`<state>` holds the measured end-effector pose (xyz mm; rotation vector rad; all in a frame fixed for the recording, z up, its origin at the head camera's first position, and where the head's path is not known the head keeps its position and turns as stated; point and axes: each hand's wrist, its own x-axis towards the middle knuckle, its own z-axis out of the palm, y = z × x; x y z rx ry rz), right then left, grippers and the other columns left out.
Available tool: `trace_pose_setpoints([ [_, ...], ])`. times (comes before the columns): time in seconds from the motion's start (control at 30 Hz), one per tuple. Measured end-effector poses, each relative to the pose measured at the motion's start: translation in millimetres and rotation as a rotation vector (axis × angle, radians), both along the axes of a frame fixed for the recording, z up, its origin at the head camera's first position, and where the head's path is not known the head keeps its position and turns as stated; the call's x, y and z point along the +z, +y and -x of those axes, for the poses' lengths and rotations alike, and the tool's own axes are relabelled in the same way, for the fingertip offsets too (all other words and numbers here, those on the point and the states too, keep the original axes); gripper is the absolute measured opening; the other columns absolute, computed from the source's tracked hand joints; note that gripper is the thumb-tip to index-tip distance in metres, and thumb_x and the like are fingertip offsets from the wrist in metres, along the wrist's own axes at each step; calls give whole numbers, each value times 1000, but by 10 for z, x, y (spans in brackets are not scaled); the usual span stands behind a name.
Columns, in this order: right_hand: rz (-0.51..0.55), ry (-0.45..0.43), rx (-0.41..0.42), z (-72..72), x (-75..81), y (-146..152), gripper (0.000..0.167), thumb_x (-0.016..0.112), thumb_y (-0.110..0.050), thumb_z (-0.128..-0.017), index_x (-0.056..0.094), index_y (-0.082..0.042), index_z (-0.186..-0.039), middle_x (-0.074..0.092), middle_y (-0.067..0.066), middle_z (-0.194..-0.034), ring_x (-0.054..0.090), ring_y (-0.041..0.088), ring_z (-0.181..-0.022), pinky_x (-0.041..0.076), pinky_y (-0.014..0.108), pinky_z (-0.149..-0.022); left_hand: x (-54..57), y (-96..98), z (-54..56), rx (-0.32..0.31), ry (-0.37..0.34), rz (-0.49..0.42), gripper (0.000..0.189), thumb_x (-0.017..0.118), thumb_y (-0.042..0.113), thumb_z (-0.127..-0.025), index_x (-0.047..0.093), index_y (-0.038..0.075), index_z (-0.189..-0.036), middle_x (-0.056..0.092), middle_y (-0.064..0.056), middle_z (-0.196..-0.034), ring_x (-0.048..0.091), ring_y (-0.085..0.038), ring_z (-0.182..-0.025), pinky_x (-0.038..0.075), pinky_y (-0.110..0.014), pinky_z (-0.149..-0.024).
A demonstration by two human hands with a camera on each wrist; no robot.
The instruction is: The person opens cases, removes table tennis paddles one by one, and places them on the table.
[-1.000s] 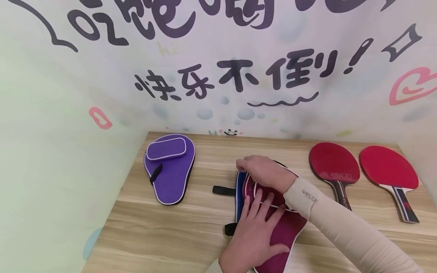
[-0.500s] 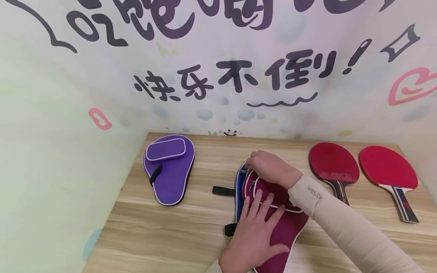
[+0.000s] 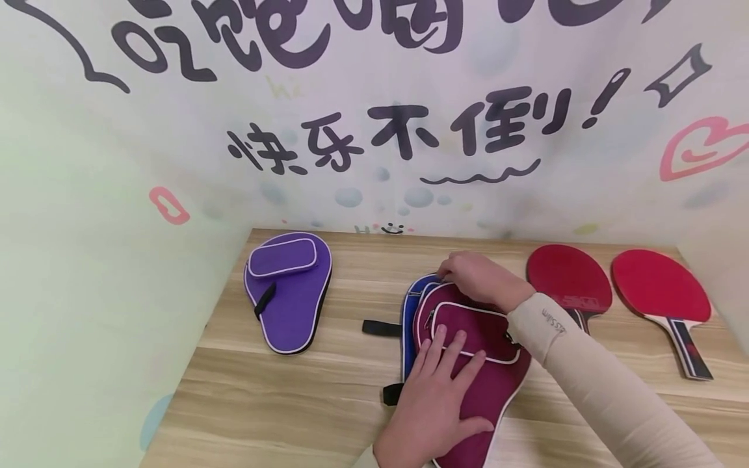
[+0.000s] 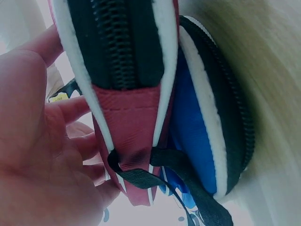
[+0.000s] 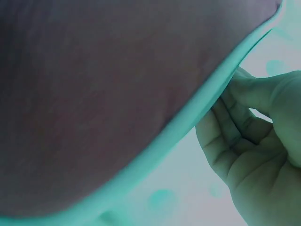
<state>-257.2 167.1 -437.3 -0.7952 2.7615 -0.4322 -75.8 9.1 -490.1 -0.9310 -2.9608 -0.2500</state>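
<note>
A maroon table tennis paddle case (image 3: 497, 383) with white piping lies partly over a blue paddle case (image 3: 409, 338). My left hand (image 3: 430, 406) rests on the maroon case with fingers spread, its tips over the front pocket. At the case's rounded far edge, my right hand (image 3: 486, 279) pinches with curled fingers. The right wrist view has the thumb and fingers meeting at the piped edge; the zipper pull itself is hidden. Black zipper teeth (image 4: 115, 44) run along the maroon case's side in the left wrist view, beside the blue case (image 4: 195, 122).
A purple paddle case (image 3: 292, 318) lies at the table's back left. Two red paddles (image 3: 567, 279) sit at the right, one with its handle partly behind the right sleeve (image 3: 591, 364). Black straps (image 3: 381, 328) stick out leftward from the stacked cases. A printed wall cloth (image 3: 328, 208) hangs behind.
My right hand has slid rightward along the maroon case's far edge, uncovering more of the blue case and the pocket. The left hand has stayed in place.
</note>
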Motion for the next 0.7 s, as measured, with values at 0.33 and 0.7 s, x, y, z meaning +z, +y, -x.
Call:
trace_pose_setpoints([
  [0.33, 21, -24, -79, 30, -60, 279, 19, 66, -8, -98, 78, -9, -112, 77, 9, -105, 72, 25, -98, 60, 46, -93, 15, -2, 3, 19, -44, 18, 91, 53, 83, -84, 31, 38, -160, 20, -1, -172, 11, -30, -161, 27, -47, -127],
  [0.7, 90, 6, -131, -26, -182, 603, 14, 70, -9, -95, 78, -11, -107, 76, 6, -100, 70, 20, -93, 61, 44, -85, 15, -61, 0, 21, 12, -11, 92, 55, 83, -82, 33, 38, -159, 24, -2, -171, 15, -31, -160, 30, -46, -126],
])
